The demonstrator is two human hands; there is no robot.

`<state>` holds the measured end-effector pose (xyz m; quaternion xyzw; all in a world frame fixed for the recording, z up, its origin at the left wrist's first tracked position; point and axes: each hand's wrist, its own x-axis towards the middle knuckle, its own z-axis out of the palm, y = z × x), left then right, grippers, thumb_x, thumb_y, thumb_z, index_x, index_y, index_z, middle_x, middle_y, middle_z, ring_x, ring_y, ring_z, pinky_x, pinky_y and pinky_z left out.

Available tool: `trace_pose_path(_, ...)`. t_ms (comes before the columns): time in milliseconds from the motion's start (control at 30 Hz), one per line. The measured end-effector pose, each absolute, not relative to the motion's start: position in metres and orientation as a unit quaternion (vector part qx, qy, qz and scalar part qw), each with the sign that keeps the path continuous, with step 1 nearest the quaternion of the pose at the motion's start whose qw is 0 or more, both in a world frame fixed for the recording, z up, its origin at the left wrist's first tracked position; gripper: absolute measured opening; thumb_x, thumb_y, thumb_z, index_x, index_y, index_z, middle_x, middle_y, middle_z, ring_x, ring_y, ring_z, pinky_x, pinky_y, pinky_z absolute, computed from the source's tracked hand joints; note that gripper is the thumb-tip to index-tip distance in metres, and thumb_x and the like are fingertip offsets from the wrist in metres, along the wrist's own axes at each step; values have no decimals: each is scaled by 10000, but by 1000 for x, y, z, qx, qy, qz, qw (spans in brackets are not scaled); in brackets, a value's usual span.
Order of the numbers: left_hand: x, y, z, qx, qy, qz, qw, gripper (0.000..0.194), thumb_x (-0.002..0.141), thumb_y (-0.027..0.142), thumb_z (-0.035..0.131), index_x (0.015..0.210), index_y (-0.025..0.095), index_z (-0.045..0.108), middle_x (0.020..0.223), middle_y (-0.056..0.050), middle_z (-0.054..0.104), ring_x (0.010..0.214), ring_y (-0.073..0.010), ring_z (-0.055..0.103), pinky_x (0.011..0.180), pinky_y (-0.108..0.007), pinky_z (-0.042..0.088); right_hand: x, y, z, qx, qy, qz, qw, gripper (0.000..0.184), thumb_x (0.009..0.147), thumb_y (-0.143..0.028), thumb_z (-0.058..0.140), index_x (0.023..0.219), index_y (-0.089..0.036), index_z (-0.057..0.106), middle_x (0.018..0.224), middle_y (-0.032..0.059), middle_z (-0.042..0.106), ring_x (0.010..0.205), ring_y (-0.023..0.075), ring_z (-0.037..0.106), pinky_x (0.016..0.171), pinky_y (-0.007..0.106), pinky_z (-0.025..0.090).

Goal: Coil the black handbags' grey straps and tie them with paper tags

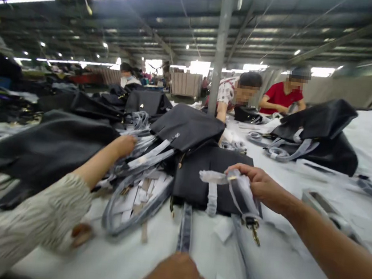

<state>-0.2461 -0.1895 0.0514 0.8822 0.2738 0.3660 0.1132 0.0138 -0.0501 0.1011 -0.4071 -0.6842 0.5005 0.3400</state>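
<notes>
My right hand (257,182) is closed around a plastic-wrapped shoulder strap (242,193), held above a black handbag (199,172). A gold clip hangs from the strap's lower end, and a wrapped piece sticks out to the left. Low in the view, my left hand (173,278) is closed over the bag's plastic-covered handle (185,229), its thumb pointing right; the fingertips are hidden. The bag lies flat on the white table (154,266) with its handle toward me. Another black bag (187,126) rests partly over it.
From the left, a co-worker's patterned sleeve (43,213) and hand (125,145) reach to wrapped straps (134,236) and paper tags. Black bags (61,139) are heaped left, and others (321,132) sit right. A metal object (328,211) lies near my right forearm. Two people work behind a pole (221,49).
</notes>
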Motion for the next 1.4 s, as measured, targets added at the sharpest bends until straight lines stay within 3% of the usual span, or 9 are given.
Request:
trace_pose_path(133,-257,-208,34,809,334,455,165,144,849,183,581,992,183,586,838,-45,617,799,-173,565,735,-309,467,-18,-96,86,-337,-771,521,144,401,591,-56,489,916,-156,702,879,25,669,768,151,606,665,215,442)
trace_pose_path(233,-252,-204,35,812,327,458,157,281,814,132,612,1087,185,579,1003,-77,619,971,-210,548,874,-363,450,-35,-106,81,-281,-878,386,25,500,539,2,434,906,-181,719,861,10,680,851,167,601,772,235,422)
trace_pose_path(367,-239,-184,28,845,300,386,218,356,824,60,523,1144,208,572,1086,-59,593,1010,-174,568,884,-291,470,-48,-105,78,-269,-940,196,-72,428,561,12,488,874,-203,685,738,-22,660,741,152,580,691,223,384)
trace_pose_path(500,-230,-164,10,922,295,221,119,490,814,48,460,1225,299,552,1177,-28,548,945,-174,584,759,-253,474,-49,-98,59,-277,-935,172,-137,242,652,-102,607,846,-222,689,717,-35,664,669,147,579,619,220,375)
trace_pose_path(700,-220,-147,18,958,272,90,29,434,889,166,445,1290,325,487,1116,-21,548,809,-167,572,627,-250,417,-18,-93,42,-329,-935,135,16,548,626,-73,634,1160,-194,617,1157,58,634,1073,241,554,917,326,419)
trace_pose_path(900,-211,-129,35,980,198,28,8,438,855,124,498,1266,273,472,1104,-42,537,875,-182,559,650,-257,409,25,-132,50,-457,-854,148,199,323,818,-194,550,1135,-192,608,1108,71,639,1036,221,579,918,375,457)
trace_pose_path(1067,-204,-109,37,993,113,29,-24,218,826,316,645,1015,216,601,1294,-68,481,1031,-220,501,860,-327,411,29,-181,38,-469,-837,153,238,217,879,-290,546,1070,-230,628,1076,53,644,1041,217,565,914,387,457)
trace_pose_path(1167,-197,-105,36,995,100,25,-3,248,794,375,692,926,184,607,1085,-67,601,924,-208,515,810,-317,422,17,-201,32,-495,-821,147,243,206,880,-323,562,1046,-225,634,1075,57,646,1045,218,559,918,388,459)
trace_pose_path(1400,-188,-113,23,977,206,54,31,367,799,517,658,918,172,619,860,-44,639,809,-206,567,679,-290,413,-17,-199,10,-593,-793,32,135,580,731,-332,679,1257,-126,551,1361,153,491,1244,341,411,1040,506,357)
